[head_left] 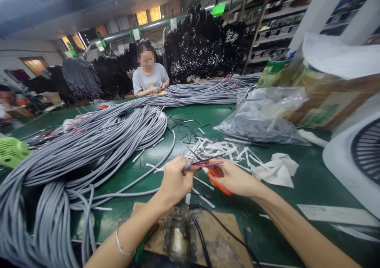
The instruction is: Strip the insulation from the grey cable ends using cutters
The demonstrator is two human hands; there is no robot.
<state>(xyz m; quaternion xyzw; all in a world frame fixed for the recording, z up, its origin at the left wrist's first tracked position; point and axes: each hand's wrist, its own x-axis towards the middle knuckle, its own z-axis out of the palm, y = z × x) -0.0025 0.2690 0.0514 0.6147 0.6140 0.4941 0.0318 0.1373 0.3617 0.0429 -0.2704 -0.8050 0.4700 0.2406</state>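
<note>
My left hand [177, 177] is closed around a grey cable [188, 166] near its end. Thin coloured wires [208, 163] fan out from the cable's end toward the right. My right hand [234, 177] grips orange-handled scissors [219, 184], whose handles show below the fingers. The scissors' blades are mostly hidden by the wires and fingers, so I cannot tell whether they touch a wire. Just beyond both hands lies a pile of white strips [225, 148]. Short black tube pieces [185, 135] are scattered behind it.
Long bundles of grey cable [89, 149] fill the left. Below my hands, a metal device [179, 236] sits on a wooden board [225, 236]. A plastic bag [264, 121], white cloth [279, 167] and fan [356, 141] stand right. Across the table [314, 181] sits another person [150, 76].
</note>
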